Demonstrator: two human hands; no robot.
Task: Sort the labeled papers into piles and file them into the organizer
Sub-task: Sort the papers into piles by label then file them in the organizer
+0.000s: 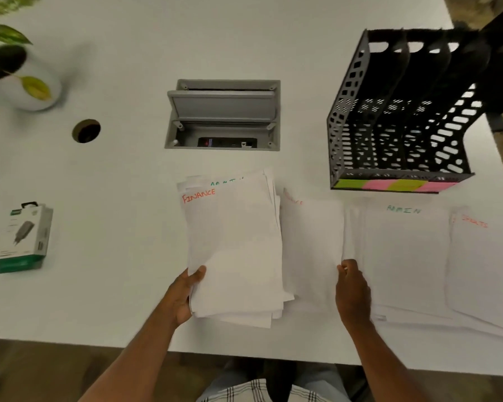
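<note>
My left hand (183,297) grips the lower left edge of a stack of white papers (235,248); its top sheet reads FINANCE in orange. To the right of the stack lies a single sheet with an orange label (311,245), and my right hand (352,288) pinches its right edge. Farther right lie a pile labelled ADMIN in green (404,250) and a sheet with a blurred orange label (482,262). The black mesh organizer (401,111) stands behind them, with several slots and coloured sticky notes along its front.
An open grey cable box (222,114) is set into the white table (114,175) behind the stack. A potted plant (15,59) and a cable hole (86,130) are at the far left. A boxed charger (25,237) lies at the left. The table's near edge runs just below my hands.
</note>
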